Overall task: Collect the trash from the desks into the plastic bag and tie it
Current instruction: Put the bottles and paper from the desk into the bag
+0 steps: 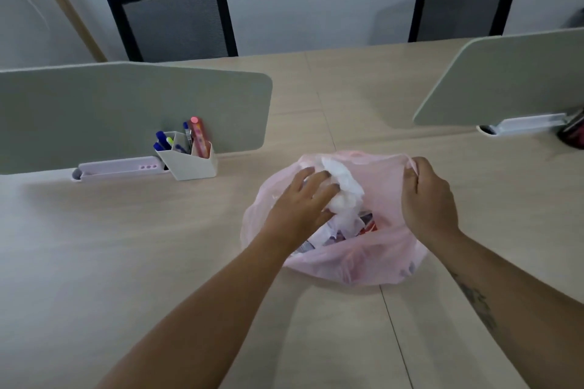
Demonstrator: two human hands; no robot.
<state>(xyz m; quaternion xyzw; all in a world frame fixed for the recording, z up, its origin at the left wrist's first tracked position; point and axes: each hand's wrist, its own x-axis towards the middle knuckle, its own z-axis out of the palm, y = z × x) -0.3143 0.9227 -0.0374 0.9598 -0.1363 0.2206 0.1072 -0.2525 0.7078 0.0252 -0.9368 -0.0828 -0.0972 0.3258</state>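
A thin pink plastic bag [357, 262] lies open on the wooden desk [126, 246], just right of the middle. Inside it I see crumpled white tissue [343, 189] on top and red-and-white wrappers [366, 224] lower down. My left hand [303, 199] reaches into the bag's mouth from the left, its fingers curled on the white tissue. My right hand [429, 199] pinches the bag's right rim and holds it up, which keeps the mouth open.
A white pen holder [189, 164] with markers stands left of the bag, against a grey-green divider panel [126, 110]. A second divider [505, 82] stands at the right, a dark object [573, 133] beside it. Two black mesh chairs [173, 22] sit behind the desk.
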